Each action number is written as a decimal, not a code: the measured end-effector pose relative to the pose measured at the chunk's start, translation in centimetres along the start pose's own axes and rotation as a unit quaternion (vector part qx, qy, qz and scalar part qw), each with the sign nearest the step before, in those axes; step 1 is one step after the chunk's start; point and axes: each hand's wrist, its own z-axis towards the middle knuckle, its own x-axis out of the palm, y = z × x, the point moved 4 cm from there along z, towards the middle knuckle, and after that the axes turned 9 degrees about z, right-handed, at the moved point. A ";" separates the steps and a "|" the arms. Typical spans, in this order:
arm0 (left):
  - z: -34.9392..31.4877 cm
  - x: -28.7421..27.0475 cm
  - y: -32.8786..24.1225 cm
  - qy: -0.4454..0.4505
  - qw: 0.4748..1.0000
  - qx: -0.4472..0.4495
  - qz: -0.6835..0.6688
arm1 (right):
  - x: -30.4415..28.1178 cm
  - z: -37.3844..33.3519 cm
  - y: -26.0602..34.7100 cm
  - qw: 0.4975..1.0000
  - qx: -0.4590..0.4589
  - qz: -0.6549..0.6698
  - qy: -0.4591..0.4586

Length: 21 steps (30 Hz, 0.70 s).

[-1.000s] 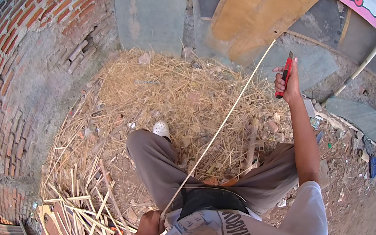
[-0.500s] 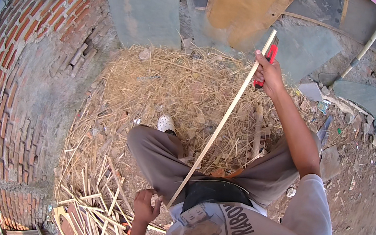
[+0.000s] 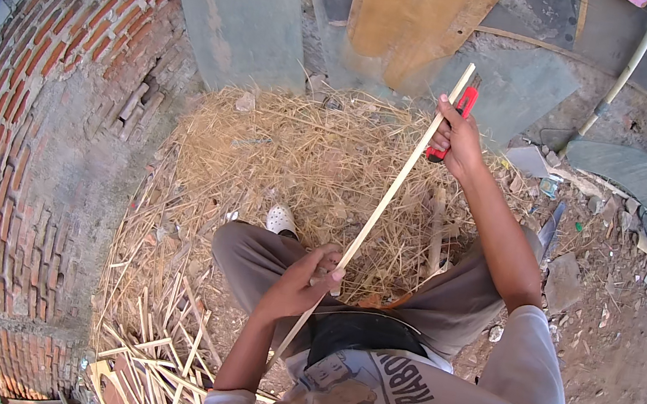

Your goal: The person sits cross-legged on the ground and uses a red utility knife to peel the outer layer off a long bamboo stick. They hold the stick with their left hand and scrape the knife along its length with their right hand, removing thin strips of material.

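A long, thin, pale strip of wood or bamboo (image 3: 386, 201) slants across my lap, its far end up to the right. My right hand (image 3: 459, 146) is closed round a red utility knife (image 3: 465, 102) with black parts, and the strip is pinched by its thumb side. The knife lies beside the strip, its tip pointing away from me. Lower down, near my left knee, my left hand (image 3: 305, 283) is closed around the strip, thumb on top. The strip's near end runs down past my left forearm.
Straw-like shavings (image 3: 308, 140) cover the ground before my crossed legs. A heap of cut strips (image 3: 169, 356) lies at my left. A brick wall (image 3: 31, 110) rises on the left; grey panels (image 3: 243, 17) and a tan board (image 3: 414, 20) lean at the back. Rubble (image 3: 590, 195) lies at right.
My left hand has moved up and to the right, from beside the strip's near end to a grip further along it. My right hand with the knife has shifted only slightly.
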 end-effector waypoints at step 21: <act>1.5 3.3 -1.2 0.093 0.690 -0.235 -0.678 | 5.8 -8.6 -6.5 0.622 -0.263 -0.699 0.235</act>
